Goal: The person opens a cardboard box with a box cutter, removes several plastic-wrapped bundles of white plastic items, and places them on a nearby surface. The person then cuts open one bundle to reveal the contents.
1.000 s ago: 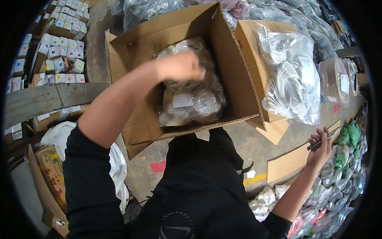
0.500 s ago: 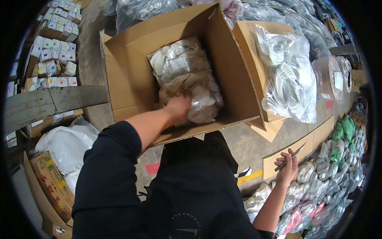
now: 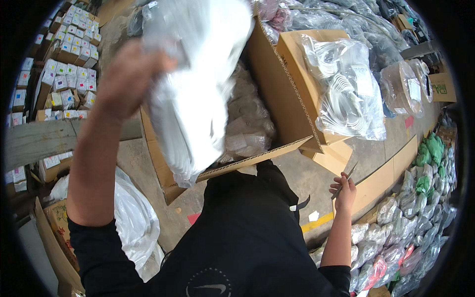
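My left hand (image 3: 126, 81) is closed on the edge of a clear plastic bag (image 3: 198, 104) packed with white material, raised over the open cardboard box (image 3: 279, 94). Motion smears both hand and bag. The bag covers the box's left part. Inside the box, greyish plastic-wrapped bundles (image 3: 247, 116) show beside the bag. Out to the right, my right hand (image 3: 345, 193) grips a slim knife-like tool (image 3: 353, 170) with a dark handle and a pointed metal end, which sticks up past the fingers.
Right of the box, a clear bag of coiled white strips (image 3: 344, 91) lies on cardboard. Wrapped spools (image 3: 402, 91) stand beyond it. Many small bagged bundles (image 3: 396, 237) cover the lower right floor. A grey metal beam (image 3: 44, 143) crosses the left, near stacked small boxes (image 3: 71, 74).
My left hand has come up out of the box to the left, lifting the plastic bag of white material. My right hand has shifted slightly up and left, still gripping the tool.
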Tool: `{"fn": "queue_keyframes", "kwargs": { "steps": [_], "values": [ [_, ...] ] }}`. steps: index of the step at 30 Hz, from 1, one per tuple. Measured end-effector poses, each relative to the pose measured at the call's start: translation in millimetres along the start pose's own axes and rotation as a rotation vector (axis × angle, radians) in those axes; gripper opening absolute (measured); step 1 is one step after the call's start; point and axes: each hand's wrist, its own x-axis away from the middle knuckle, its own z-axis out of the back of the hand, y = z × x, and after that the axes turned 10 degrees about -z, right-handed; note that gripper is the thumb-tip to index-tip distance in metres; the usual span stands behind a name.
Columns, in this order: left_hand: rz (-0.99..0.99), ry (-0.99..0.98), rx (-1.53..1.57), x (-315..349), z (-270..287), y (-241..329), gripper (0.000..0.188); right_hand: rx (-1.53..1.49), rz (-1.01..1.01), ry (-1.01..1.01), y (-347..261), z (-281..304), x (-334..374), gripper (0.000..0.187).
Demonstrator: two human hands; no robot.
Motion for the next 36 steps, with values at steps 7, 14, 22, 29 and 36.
{"fn": "queue_keyframes", "kwargs": {
  "steps": [7, 14, 22, 29, 36],
  "values": [
    [-0.601, -0.132, 0.046, -61.6, -139.1, 59.1, 0.018, 0.024, 0.028, -0.031, -13.0, -3.6, -5.4, 0.029],
    [-0.103, -0.073, 0.552, -113.9, -298.1, -4.7, 0.022, -0.062, 0.057, -0.02, -5.2, 18.2, 4.2, 0.029],
    [0.195, -0.03, 0.563, -117.2, -315.7, -72.0, 0.035, -0.182, 0.106, 0.051, -20.1, 29.4, 7.9, 0.03],
    [0.068, -0.497, -0.454, -109.5, -230.8, -2.1, 0.052, -0.15, 0.52, 0.085, -123.6, -1.5, 30.5, 0.031],
    [-0.053, -0.637, -0.553, -69.4, -102.6, -3.7, 0.044, -0.073, 0.73, -0.111, -184.3, -53.1, 77.1, 0.046]
  ]
}}
